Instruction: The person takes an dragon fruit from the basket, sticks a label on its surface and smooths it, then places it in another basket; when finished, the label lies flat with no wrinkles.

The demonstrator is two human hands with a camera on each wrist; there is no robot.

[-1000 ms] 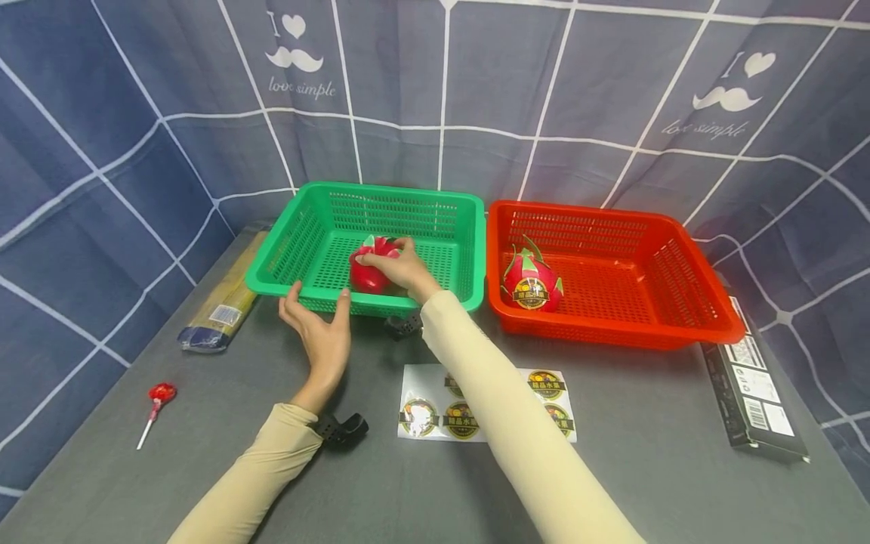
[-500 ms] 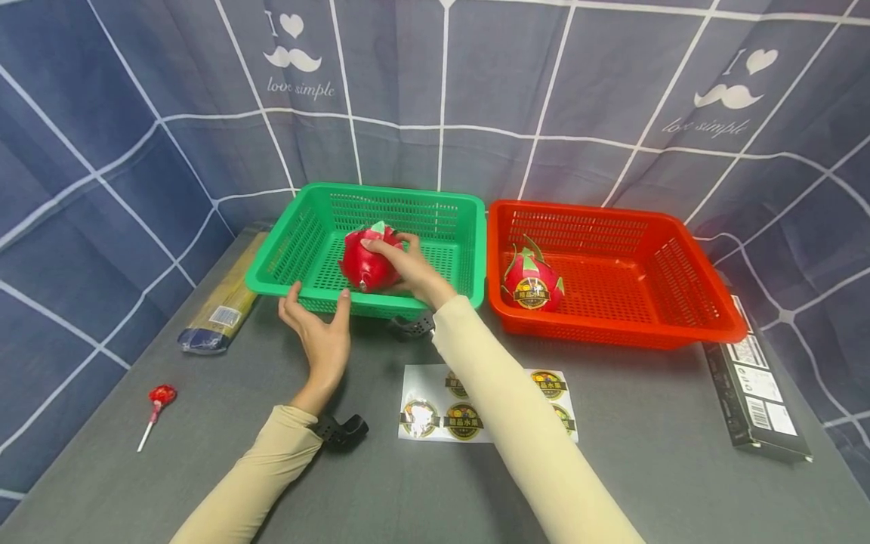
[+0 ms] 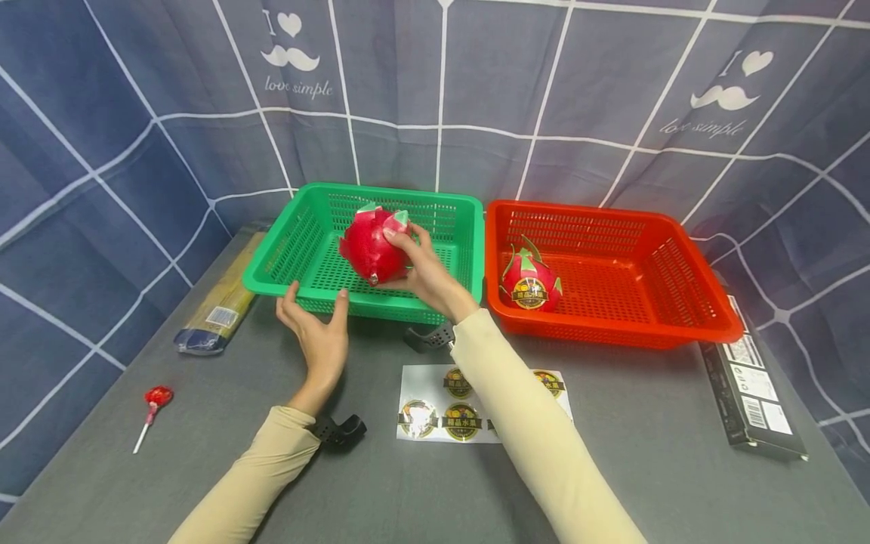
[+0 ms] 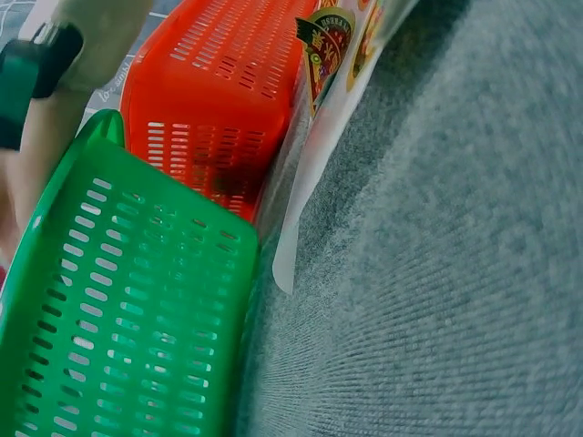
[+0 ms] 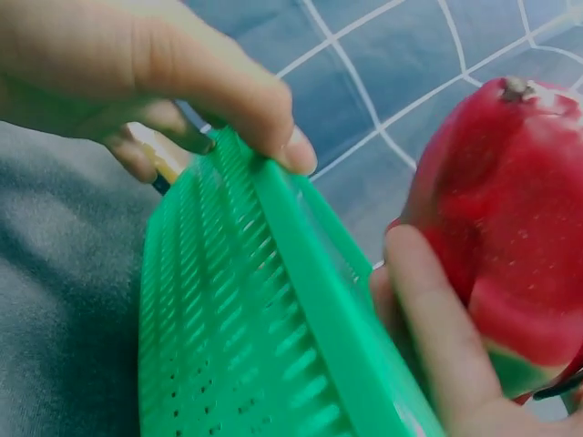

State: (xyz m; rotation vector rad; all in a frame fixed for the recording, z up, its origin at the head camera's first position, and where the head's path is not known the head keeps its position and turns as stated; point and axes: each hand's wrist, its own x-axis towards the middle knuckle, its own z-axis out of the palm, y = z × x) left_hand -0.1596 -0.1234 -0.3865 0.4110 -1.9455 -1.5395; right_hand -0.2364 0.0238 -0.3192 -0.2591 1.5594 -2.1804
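Note:
In the head view my right hand [image 3: 430, 273] grips a red dragon fruit [image 3: 370, 245] with green-tipped scales, raised over the green basket [image 3: 408, 198]. The right wrist view shows the fruit [image 5: 510, 214] close up, a finger along its side. My left hand [image 3: 316, 340] rests at the basket's front rim, thumb and fingers spread apart. Its thumb tip touches the rim in the right wrist view, other fingers outside the wall. Another dragon fruit [image 3: 532, 283], bearing a round black-and-gold sticker, lies in the left part of the red basket [image 3: 578, 326].
A sheet of round stickers [image 3: 462, 421] lies in front of the baskets, partly behind my right sleeve. To the left are a yellowish pack with a barcode [image 3: 224, 302] and a red lollipop [image 3: 158, 397]. A black-and-white box [image 3: 757, 389] lies at right.
My right hand has lifted the dragon fruit from inside the green basket, tilting it and drawing it slightly nearer. The left hand stays at the rim.

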